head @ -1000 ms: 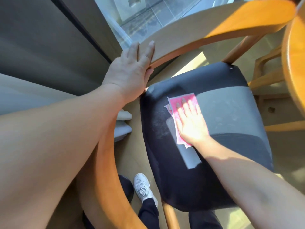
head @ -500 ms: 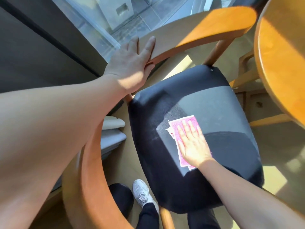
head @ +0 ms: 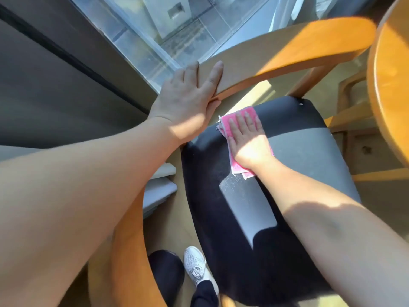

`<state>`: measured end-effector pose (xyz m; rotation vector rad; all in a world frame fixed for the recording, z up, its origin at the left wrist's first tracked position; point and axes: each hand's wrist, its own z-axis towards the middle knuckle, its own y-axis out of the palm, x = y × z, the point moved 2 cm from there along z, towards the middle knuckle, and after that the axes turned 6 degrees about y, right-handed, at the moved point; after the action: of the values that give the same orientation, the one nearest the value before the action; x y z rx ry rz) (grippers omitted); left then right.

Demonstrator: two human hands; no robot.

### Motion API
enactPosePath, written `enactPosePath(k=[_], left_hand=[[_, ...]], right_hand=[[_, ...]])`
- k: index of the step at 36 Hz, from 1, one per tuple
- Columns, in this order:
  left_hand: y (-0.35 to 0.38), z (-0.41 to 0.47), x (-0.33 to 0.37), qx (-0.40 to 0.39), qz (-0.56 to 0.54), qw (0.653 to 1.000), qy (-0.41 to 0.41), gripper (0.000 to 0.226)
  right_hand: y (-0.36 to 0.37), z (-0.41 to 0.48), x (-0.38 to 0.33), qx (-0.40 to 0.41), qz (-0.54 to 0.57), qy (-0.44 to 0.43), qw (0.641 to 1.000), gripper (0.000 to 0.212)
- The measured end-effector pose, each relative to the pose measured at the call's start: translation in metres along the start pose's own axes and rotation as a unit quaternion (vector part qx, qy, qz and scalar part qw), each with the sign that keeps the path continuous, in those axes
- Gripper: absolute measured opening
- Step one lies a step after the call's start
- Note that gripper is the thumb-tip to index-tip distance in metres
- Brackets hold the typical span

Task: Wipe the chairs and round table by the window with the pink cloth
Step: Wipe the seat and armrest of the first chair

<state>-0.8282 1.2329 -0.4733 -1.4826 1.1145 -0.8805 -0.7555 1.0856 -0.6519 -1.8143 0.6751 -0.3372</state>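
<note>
A wooden chair with a curved backrest [head: 287, 52] and a dark padded seat [head: 243, 251] fills the view. My left hand [head: 188, 100] rests flat on the backrest, fingers straight. My right hand [head: 247, 138] presses the pink cloth [head: 238, 115] flat onto the far left part of the seat, fingers spread over it. The cloth's edges show beyond my fingertips and beside my wrist. The round wooden table [head: 389, 80] curves in at the right edge.
A window [head: 168, 34] runs behind the chair, with a dark wall or curtain [head: 55, 85] to its left. Another wooden chair frame [head: 349, 120] stands under the table. My white shoe [head: 197, 264] is on the floor below the seat.
My right hand has slid the pink cloth from the middle of the seat toward its far left corner, near my left hand. The left hand has stayed on the backrest.
</note>
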Motion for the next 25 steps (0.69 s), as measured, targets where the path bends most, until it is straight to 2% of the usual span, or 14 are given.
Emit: enactPosePath(k=[3, 12, 16, 25], left_hand=[[0.003, 0.000, -0.004, 0.028, 0.005, 0.999, 0.016, 0.066], [0.003, 0.000, -0.002, 0.021, 0.011, 0.999, 0.021, 0.066], [0.005, 0.000, -0.002, 0.018, 0.010, 1.000, 0.017, 0.066], [-0.001, 0.000, 0.000, 0.012, 0.016, 1.000, 0.015, 0.066]], right_hand=[[-0.008, 0.019, -0.004, -0.019, -0.028, 0.004, 0.999, 0.061], [-0.007, 0.012, 0.002, -0.015, -0.038, 0.003, 0.999, 0.061], [0.000, -0.010, 0.016, 0.024, 0.018, 0.011, 0.999, 0.059], [0.026, -0.094, 0.063, 0.004, 0.028, 0.071, 0.997, 0.061]])
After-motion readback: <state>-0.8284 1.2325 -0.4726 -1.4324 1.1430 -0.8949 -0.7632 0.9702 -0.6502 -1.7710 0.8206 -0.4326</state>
